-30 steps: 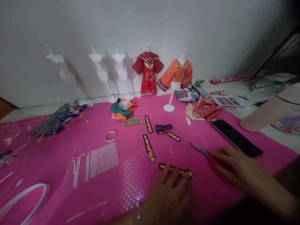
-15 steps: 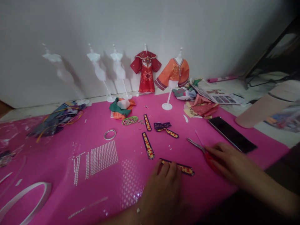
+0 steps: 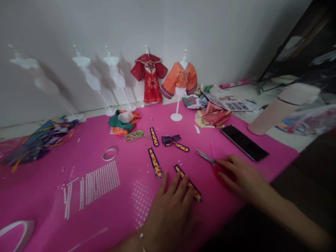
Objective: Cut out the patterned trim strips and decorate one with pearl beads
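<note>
My left hand lies on the pink mat with its fingers spread. Its fingertips rest against a yellow and purple fabric strip that lies slanted and has small stones along its edge. My right hand curls over the red handles of scissors, whose narrow blades point away to the left. Close to its fingertips, beside the blades, lies a thin pink pen-like stick. Similar strips are spread further up the mat, near a green tray of beads and a folded purple strip.
Behind stand bare white dress forms, a red doll dress and an orange jacket on a stand. A phone and pink bottle are at right. Rhinestone rows, a tape roll and fabric scraps lie left.
The strip under my left hand has turned to a steeper slant, and the fingers have spread and shifted off most of it. My right hand stays at the scissors. The whole view has shifted.
</note>
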`<act>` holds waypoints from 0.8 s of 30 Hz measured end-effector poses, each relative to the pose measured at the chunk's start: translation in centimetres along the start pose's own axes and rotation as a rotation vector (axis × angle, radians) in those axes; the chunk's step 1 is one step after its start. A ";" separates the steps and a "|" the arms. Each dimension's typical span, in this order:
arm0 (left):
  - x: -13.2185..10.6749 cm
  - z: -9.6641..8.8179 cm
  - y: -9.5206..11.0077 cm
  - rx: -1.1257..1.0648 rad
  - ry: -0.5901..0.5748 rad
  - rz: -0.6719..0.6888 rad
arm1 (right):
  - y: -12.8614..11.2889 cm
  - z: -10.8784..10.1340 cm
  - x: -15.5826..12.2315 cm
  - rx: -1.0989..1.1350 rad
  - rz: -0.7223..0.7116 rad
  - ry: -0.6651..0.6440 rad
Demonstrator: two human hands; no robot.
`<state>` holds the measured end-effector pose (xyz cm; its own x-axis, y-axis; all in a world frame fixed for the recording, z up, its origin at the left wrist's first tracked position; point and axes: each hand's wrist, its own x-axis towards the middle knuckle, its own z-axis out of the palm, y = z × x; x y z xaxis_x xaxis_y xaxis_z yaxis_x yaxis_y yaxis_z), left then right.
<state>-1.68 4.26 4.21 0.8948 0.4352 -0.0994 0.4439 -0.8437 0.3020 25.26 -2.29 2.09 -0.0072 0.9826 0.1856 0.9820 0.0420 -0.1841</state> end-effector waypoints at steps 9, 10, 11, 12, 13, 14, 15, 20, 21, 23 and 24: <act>0.1 -0.2 0.0 -0.010 -0.049 -0.002 | -0.3 0.3 -0.2 0.074 0.012 0.029; 0.1 -0.1 -0.1 -0.010 -0.043 -0.002 | -0.4 0.2 -0.3 0.072 0.011 0.041; 0.1 0.0 -0.1 -0.011 -0.037 -0.002 | -0.5 0.1 -0.4 0.069 0.003 0.061; 0.1 0.0 -0.1 -0.012 -0.033 -0.002 | -0.6 0.0 -0.6 0.067 -0.011 0.089; 0.1 0.1 -0.1 -0.014 -0.032 -0.002 | -0.9 -0.1 -0.8 0.069 -0.030 0.125; 0.1 0.1 -0.1 -0.014 -0.033 -0.003 | -1.3 -0.2 -1.1 0.077 -0.054 0.158; 0.1 0.2 0.0 -0.014 -0.031 -0.004 | -1.8 -0.2 -1.5 0.097 -0.090 0.184; 0.0 0.3 0.2 -0.004 -0.001 -0.010 | -5.4 -0.1 -3.0 0.277 -0.304 0.136; 0.0 0.3 0.2 -0.002 0.002 -0.011 | -6.0 0.0 -3.2 0.300 -0.313 0.113; 0.0 0.2 0.2 -0.002 0.004 -0.014 | -6.7 0.3 -3.3 0.316 -0.309 0.076; 0.0 0.2 0.2 -0.003 0.003 -0.016 | -6.9 0.4 -3.4 0.313 -0.308 0.064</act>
<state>-1.57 4.01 4.09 0.8877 0.4492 -0.1016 0.4576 -0.8358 0.3033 18.44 -5.81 2.38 -0.2689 0.9030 0.3350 0.8314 0.3932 -0.3926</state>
